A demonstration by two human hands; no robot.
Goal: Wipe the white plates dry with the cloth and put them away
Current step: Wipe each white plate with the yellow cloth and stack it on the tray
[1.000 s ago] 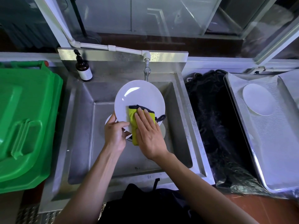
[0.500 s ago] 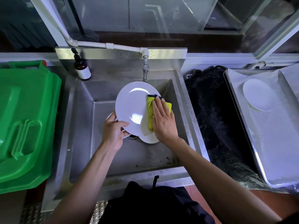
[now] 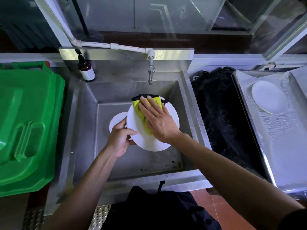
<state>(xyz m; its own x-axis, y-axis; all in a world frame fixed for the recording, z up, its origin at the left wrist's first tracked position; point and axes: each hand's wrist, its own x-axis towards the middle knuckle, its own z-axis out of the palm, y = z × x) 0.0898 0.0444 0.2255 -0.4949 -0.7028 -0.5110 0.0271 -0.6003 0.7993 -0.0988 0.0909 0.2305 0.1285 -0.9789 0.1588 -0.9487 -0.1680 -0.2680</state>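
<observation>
Over sink (image 3: 86,130): left hand (image 3: 120,140) grips plate (image 3: 137,128) by its rim; right hand (image 3: 157,120), fingers straight, presses cloth (image 3: 141,112) flat onto it.

green bin lid (image 3: 25,123) left of sink | brown pump bottle (image 3: 86,69) on sink's back-left corner | tap (image 3: 150,72) at back edge | black netting (image 3: 221,113) right of sink
</observation>
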